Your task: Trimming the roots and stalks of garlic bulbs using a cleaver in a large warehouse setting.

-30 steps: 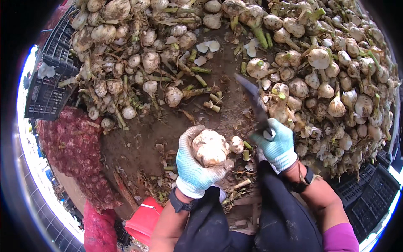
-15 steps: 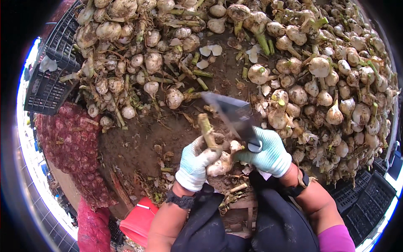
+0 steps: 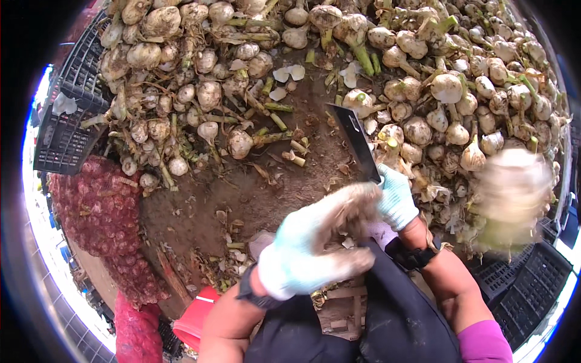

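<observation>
Our left hand [image 3: 305, 239] spreads wide, holding nothing we can see; our right hand [image 3: 396, 198] grips the knife [image 3: 356, 142] pointing away, likely keeping it clear of our fingers. Right of both hands, a blurred garlic bulb [image 3: 514, 190] seems airborne before the heap [image 3: 457, 134].

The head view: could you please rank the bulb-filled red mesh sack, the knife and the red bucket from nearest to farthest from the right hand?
1. Knife: nearest, held in the right hand, its blade pointing up and left.
2. Red bucket: next, low on the left.
3. Red mesh sack: farthest, at the far left.
</observation>
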The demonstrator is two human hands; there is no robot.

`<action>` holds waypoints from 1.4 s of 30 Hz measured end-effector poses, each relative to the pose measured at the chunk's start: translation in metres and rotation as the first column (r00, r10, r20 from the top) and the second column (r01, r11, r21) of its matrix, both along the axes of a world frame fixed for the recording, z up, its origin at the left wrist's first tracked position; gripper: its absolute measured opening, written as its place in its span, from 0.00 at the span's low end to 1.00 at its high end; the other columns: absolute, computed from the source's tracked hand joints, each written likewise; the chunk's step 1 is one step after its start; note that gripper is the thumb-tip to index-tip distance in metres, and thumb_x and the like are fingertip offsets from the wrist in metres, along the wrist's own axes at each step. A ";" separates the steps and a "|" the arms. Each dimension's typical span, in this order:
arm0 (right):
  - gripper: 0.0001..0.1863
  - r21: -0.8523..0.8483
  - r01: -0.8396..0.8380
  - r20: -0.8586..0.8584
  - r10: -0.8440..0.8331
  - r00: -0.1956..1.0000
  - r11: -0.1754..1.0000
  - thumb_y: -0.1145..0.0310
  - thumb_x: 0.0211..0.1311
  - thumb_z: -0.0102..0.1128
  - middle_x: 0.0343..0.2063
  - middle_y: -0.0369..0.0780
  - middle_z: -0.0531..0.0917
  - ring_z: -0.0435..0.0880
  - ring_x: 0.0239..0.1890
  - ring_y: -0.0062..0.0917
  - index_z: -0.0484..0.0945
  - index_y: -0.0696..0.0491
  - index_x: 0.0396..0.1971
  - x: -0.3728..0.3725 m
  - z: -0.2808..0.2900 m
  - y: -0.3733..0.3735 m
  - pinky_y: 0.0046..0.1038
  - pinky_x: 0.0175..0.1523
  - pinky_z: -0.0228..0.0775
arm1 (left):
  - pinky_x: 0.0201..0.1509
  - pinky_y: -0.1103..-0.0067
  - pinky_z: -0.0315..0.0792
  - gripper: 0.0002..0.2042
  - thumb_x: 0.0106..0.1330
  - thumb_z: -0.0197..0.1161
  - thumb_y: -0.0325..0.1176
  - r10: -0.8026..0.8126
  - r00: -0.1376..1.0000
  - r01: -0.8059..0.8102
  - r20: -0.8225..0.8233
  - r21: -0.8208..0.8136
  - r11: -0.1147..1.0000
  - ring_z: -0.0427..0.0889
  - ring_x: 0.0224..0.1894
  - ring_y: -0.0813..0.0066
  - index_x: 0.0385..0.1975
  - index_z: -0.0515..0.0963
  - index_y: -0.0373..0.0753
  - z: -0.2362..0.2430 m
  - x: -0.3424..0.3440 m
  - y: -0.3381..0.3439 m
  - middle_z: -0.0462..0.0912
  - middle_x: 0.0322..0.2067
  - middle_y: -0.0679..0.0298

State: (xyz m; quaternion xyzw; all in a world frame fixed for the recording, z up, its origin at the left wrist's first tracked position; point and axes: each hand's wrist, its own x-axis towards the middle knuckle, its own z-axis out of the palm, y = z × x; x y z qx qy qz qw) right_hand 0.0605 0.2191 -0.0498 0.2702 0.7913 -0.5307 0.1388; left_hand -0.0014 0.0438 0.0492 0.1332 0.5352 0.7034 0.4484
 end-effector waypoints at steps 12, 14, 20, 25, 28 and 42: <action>0.14 0.278 -0.203 -0.197 0.263 0.945 0.939 0.66 0.43 0.68 0.22 0.43 0.78 0.79 0.24 0.38 0.77 0.54 0.31 0.019 0.013 -0.017 0.30 0.30 0.72 | 0.41 0.71 0.74 0.28 0.41 0.69 0.40 -0.250 0.862 -0.183 -0.440 -0.731 0.658 0.80 0.37 0.56 0.45 0.70 0.39 -0.119 0.042 -0.023 0.79 0.35 0.54; 0.12 0.388 -0.321 -0.276 0.441 0.854 0.864 0.70 0.42 0.63 0.22 0.43 0.76 0.78 0.23 0.39 0.76 0.52 0.30 0.016 0.023 -0.020 0.34 0.29 0.72 | 0.43 0.80 0.72 0.26 0.44 0.70 0.28 -0.044 0.975 -0.098 -0.216 -0.604 0.791 0.77 0.37 0.77 0.45 0.68 0.35 -0.108 0.027 -0.042 0.78 0.36 0.63; 0.12 0.526 -0.519 -0.256 0.708 0.658 0.674 0.70 0.40 0.59 0.19 0.38 0.73 0.76 0.20 0.32 0.73 0.50 0.29 0.012 0.043 -0.042 0.31 0.23 0.67 | 0.48 0.79 0.71 0.28 0.49 0.69 0.37 0.346 0.916 -0.399 -0.201 -0.405 0.823 0.76 0.41 0.76 0.48 0.66 0.34 -0.083 0.022 -0.046 0.76 0.40 0.60; 0.14 0.502 -0.489 -0.354 0.685 0.637 0.714 0.70 0.36 0.60 0.20 0.38 0.73 0.75 0.22 0.31 0.72 0.50 0.28 0.009 0.033 -0.050 0.30 0.23 0.65 | 0.47 0.79 0.71 0.26 0.50 0.69 0.39 0.393 0.901 -0.433 -0.185 -0.454 0.779 0.76 0.41 0.76 0.47 0.68 0.34 -0.073 0.028 -0.051 0.76 0.39 0.61; 0.14 0.479 -0.422 -0.436 0.626 0.647 0.770 0.71 0.35 0.60 0.21 0.38 0.74 0.76 0.22 0.33 0.73 0.51 0.28 0.007 0.020 -0.054 0.32 0.24 0.66 | 0.44 0.79 0.73 0.23 0.52 0.67 0.39 0.156 0.864 -0.391 -0.479 -0.442 0.807 0.77 0.39 0.75 0.45 0.70 0.36 -0.064 0.023 -0.052 0.78 0.33 0.63; 0.21 -0.587 0.051 0.106 0.015 0.994 0.808 0.61 0.47 0.70 0.34 0.35 0.82 0.77 0.37 0.15 0.78 0.57 0.39 -0.022 0.045 -0.049 0.20 0.44 0.70 | 0.45 0.75 0.74 0.44 0.39 0.73 0.52 0.241 0.812 -0.490 -0.531 -0.395 0.777 0.79 0.40 0.66 0.55 0.61 0.33 -0.078 0.025 -0.053 0.74 0.44 0.53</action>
